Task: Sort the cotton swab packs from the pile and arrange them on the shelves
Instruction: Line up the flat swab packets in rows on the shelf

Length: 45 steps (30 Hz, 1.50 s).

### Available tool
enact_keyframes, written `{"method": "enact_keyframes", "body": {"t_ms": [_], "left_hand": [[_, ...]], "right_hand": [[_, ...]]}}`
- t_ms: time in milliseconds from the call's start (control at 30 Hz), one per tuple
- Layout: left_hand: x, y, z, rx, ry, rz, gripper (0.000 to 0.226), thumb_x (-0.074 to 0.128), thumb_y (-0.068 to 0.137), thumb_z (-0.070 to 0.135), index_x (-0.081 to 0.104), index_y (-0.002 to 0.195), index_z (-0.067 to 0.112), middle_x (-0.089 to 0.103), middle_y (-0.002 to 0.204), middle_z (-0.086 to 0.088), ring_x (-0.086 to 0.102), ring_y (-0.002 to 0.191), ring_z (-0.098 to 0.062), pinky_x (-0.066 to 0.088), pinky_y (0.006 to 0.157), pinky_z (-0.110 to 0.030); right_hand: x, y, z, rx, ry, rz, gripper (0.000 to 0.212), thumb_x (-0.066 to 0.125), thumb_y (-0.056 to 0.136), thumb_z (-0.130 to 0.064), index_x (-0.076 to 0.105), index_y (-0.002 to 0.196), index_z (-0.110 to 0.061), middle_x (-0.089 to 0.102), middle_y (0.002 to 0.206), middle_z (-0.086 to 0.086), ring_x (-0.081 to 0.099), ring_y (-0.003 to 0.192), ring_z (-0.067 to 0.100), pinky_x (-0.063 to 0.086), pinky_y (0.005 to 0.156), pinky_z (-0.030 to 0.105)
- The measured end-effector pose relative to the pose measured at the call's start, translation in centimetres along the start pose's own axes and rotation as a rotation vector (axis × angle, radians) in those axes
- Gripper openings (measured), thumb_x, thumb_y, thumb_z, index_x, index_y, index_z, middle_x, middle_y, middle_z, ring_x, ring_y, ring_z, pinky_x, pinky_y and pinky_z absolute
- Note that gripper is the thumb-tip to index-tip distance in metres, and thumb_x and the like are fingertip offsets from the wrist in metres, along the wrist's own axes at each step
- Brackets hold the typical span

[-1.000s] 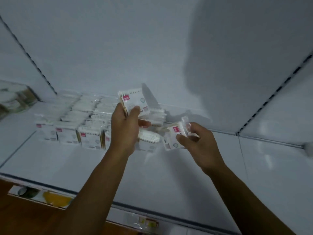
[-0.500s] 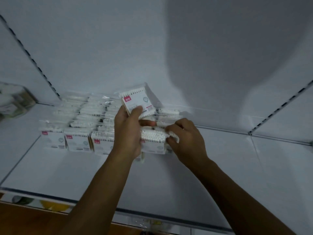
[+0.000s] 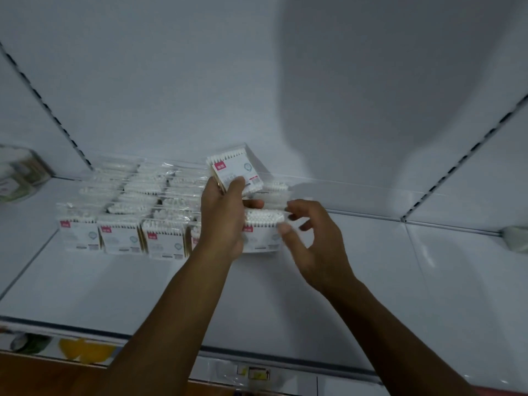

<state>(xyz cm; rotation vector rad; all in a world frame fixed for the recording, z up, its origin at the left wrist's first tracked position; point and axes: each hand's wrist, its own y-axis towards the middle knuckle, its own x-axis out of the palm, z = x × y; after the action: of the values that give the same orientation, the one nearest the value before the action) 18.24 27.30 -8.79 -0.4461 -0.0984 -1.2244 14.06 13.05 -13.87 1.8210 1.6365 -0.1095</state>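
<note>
Your left hand holds a cotton swab pack raised above the rows of packs on the white shelf. Your right hand, fingers loosely spread, holds nothing, touching the end pack.

Two bare forearms, no sleeves; left hand, right hand ungloved, no rings.
</note>
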Motion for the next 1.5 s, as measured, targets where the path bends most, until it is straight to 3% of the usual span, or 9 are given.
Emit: {"method": "enact_keyframes", "body": {"t_ms": [167,333,467,800,933,1100,1267,1400,1500], "left_hand": [[0.4,-0.5,-0.8,0.058,0.046,-0.028,0.019,0.054,0.098,0.015,0.061,0.115,0.022,0.074,0.101,-0.002,0.072,0.075,-0.015,0.054,0.055,-0.030],[-1.2,-0.4,-0.3,0.287,0.274,-0.010,0.024,0.057,0.096,0.016,0.053,0.114,0.032,0.067,0.107,0.016,0.066,0.094,0.001,0.051,0.074,-0.019],[-2.5,0.0,-0.3,0.274,0.329,-0.062,0.023,0.062,0.089,0.016,0.057,0.100,0.035,0.072,0.103,0.013,0.069,0.099,-0.009,0.055,0.087,-0.039],[-4.7,-0.6,-0.3,0.284,0.416,-0.179,0.021,0.065,0.092,0.010,0.057,0.105,0.025,0.071,0.098,0.012,0.070,0.090,-0.002,0.057,0.070,-0.022],[-4.9,-1.2,0.3,0.309,0.403,-0.260,0.047,0.066,0.091,0.004,0.048,0.126,0.029,0.072,0.105,0.001,0.071,0.092,-0.008,0.056,0.064,-0.020],[-4.6,-1.8,1.3,0.316,0.413,-0.378,0.055,0.069,0.089,0.003,0.044,0.126,0.035,0.075,0.100,-0.003,0.073,0.088,-0.016,0.060,0.066,-0.030],[-4.6,-1.6,1.4,0.326,0.590,-0.491,0.041,0.073,0.085,0.005,0.051,0.109,0.031,0.074,0.105,0.003,0.071,0.093,-0.016,0.054,0.065,-0.019],[-5.6,-0.6,0.6,0.516,0.912,-0.438,0.039,0.080,0.080,0.015,0.060,0.113,0.021,0.061,0.114,0.013,0.057,0.103,-0.003,0.043,0.077,-0.004],[-6.7,0.5,-0.8,0.699,1.151,-0.407,0.046,0.084,0.071,0.029,0.063,0.112,0.021,0.059,0.117,0.009,0.050,0.113,-0.014,0.041,0.096,-0.030]], "right_hand": [[0.2,-0.9,-0.4,0.067,0.010,-0.055,0.033,0.075,0.085,-0.026,0.053,0.109,-0.029,0.063,0.103,-0.011,0.060,0.091,-0.001,0.048,0.072,0.010],[0.0,-1.7,0.3,0.281,-0.032,-0.147,0.033,0.075,0.085,-0.026,0.047,0.099,-0.036,0.058,0.091,-0.025,0.061,0.076,-0.008,0.048,0.067,0.007],[1.1,-1.5,0.5,0.315,-0.173,-0.159,0.031,0.073,0.086,-0.036,0.047,0.102,-0.031,0.061,0.094,-0.017,0.062,0.083,0.006,0.054,0.075,0.028],[3.0,-1.1,1.2,0.323,-0.216,-0.102,0.038,0.072,0.084,-0.041,0.051,0.112,-0.027,0.060,0.103,-0.008,0.057,0.086,0.011,0.053,0.076,0.036],[2.6,-1.5,0.5,0.303,-0.200,-0.081,0.044,0.074,0.081,-0.047,0.044,0.111,-0.034,0.054,0.105,-0.015,0.050,0.083,0.001,0.046,0.070,0.023],[1.4,-1.1,-1.2,0.157,-0.114,0.056,0.065,0.066,0.079,-0.053,0.045,0.131,-0.019,0.052,0.118,-0.012,0.052,0.097,0.003,0.039,0.075,0.009],[0.7,-0.7,-2.7,0.119,0.004,0.021,0.036,0.074,0.086,-0.029,0.046,0.109,-0.029,0.060,0.102,-0.021,0.057,0.089,-0.009,0.041,0.070,0.004],[1.5,-1.8,-1.3,0.169,-0.080,-0.001,0.032,0.077,0.082,-0.028,0.050,0.099,-0.028,0.064,0.099,-0.011,0.060,0.085,0.003,0.048,0.065,0.013],[2.6,-3.0,-0.4,0.250,-0.150,-0.048,0.031,0.077,0.082,-0.033,0.050,0.096,-0.026,0.062,0.096,-0.007,0.060,0.082,0.007,0.054,0.066,0.028]]}}
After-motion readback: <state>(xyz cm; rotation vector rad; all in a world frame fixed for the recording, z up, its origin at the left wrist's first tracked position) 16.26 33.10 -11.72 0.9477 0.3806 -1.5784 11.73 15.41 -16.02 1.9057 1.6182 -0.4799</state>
